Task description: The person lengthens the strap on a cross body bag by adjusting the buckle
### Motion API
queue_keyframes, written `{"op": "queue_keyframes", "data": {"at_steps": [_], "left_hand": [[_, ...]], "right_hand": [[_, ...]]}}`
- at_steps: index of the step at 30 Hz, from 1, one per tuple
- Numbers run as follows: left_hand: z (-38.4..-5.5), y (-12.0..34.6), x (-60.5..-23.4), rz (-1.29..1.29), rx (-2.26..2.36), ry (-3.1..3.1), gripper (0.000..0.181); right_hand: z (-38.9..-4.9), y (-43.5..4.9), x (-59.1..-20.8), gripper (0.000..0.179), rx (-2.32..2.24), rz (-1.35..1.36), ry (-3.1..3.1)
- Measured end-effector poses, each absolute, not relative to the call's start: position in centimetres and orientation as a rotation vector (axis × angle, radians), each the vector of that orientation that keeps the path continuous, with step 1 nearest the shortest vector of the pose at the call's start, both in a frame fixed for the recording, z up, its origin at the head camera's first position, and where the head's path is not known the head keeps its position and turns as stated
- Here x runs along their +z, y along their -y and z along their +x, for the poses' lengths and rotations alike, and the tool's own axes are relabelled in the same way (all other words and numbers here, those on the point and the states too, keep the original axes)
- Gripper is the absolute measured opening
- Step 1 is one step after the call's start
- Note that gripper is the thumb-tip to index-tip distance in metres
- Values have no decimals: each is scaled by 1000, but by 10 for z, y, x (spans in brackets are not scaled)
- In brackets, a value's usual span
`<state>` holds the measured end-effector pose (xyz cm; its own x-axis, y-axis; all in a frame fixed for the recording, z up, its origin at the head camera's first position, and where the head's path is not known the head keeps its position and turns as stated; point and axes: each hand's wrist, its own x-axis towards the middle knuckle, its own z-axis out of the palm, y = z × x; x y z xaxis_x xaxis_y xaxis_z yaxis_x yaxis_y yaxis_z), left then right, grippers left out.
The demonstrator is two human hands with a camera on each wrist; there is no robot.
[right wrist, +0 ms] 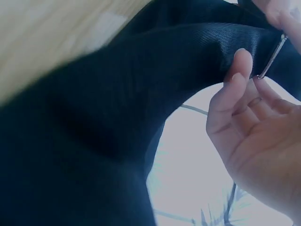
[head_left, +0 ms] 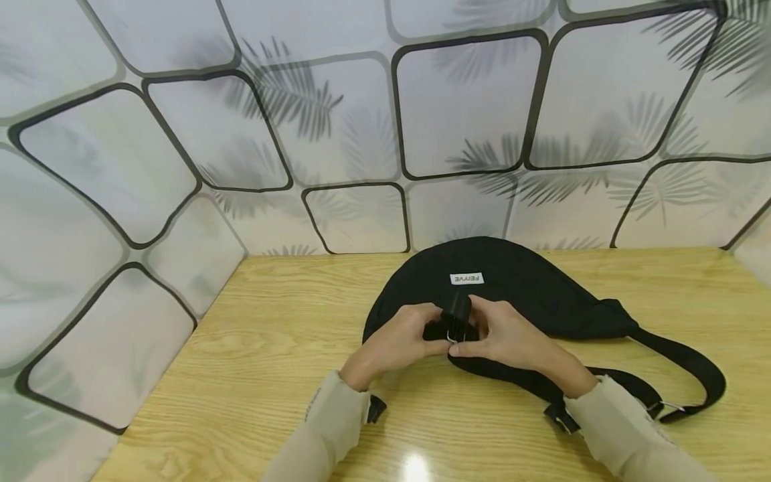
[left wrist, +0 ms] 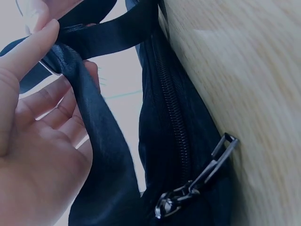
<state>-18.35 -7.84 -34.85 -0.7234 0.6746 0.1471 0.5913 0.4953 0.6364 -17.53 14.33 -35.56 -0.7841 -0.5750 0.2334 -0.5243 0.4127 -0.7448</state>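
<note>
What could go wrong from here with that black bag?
The strap might slip at the metal fitting if the left hand and right hand loosen, as both work right there. It could also end up twisted, since it bends around that spot. And the zipper pull, sticking out nearby, might snag the strap.

The left arm (head_left: 325, 425) and the right arm (head_left: 632, 428) reach forward and lean in toward each other. Their wrists (head_left: 359, 371) are bare. The left hand (head_left: 400, 338) and the right hand (head_left: 508, 335) are close together. Their thumbs (head_left: 476, 349) point at each other, with the tips very near. The fingers (left wrist: 47, 101) bend, and both hands pinch tight.
</note>
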Motion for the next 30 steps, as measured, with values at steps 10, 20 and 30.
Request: {"op": "queue_keyframes", "data": {"at_steps": [10,20,30], "left_hand": [[-185,80,-347,1170,1026,-2611,29],[-188,83,-346,1164,1009,-2595,32],[-189,86,-344,1141,925,-2607,34]], "right_hand": [[-174,-146,-351,36,-1277,-1077,-2706],[-177,-150,-346,30,-1222,-1105,-2704],[-176,-160,-343,25,-1217,-1058,-2690]]}}
